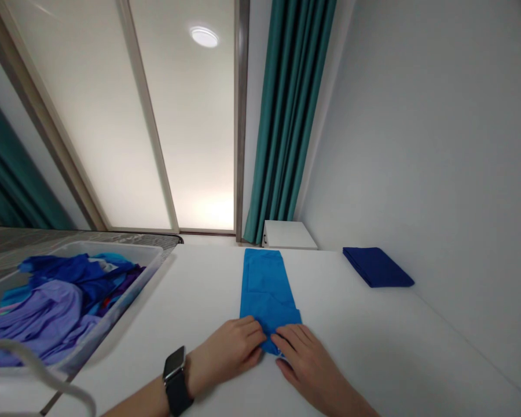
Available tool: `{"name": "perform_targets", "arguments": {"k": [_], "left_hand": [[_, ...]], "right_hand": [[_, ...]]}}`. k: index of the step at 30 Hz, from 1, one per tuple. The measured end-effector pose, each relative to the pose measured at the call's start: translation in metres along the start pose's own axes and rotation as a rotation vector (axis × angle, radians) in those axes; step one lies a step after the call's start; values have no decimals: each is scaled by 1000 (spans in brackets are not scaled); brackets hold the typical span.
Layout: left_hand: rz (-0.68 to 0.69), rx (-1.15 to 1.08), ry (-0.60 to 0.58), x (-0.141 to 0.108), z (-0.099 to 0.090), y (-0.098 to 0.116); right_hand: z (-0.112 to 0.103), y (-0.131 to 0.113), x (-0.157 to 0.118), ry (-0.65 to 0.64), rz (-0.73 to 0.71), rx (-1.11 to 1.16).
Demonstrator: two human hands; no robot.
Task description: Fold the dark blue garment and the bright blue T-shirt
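A bright blue cloth (pixel 267 284) lies folded into a long narrow strip on the white table (pixel 191 301). Its near end is between my two hands. My left hand (pixel 238 344), with a black watch on the wrist, has its fingers closed on the cloth's near left edge. At the near right edge, my right hand (pixel 297 350) rests with bent fingers on the fabric; whether it pinches the cloth is not clear. A folded dark blue cloth (pixel 377 267) sits at the table's right, beside the wall.
A pale plastic bin (pixel 150 260) holding crumpled blue and purple clothes (pixel 47 315) stands at the left. A pale curved bar (pixel 39 370) crosses the lower left corner. Behind the table are a small white cabinet (pixel 289 234) and a green curtain (pixel 289 116).
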State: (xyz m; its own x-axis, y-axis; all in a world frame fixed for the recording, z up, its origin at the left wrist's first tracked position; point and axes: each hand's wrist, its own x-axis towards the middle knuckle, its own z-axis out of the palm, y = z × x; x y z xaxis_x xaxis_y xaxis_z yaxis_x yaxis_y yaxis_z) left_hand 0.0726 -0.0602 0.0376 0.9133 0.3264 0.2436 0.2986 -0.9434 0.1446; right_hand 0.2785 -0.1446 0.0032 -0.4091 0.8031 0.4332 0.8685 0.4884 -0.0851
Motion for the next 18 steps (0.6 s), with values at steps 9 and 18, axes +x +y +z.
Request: {"name": "perform_targets", "arguments": {"k": [9, 18], "left_hand": [[33, -207, -54, -17, -22, -19], [-119, -193, 6, -28, -12, -37]], "right_hand": [[8, 9, 10, -23, 36, -29], [-57, 5, 24, -355, 177, 336]]}}
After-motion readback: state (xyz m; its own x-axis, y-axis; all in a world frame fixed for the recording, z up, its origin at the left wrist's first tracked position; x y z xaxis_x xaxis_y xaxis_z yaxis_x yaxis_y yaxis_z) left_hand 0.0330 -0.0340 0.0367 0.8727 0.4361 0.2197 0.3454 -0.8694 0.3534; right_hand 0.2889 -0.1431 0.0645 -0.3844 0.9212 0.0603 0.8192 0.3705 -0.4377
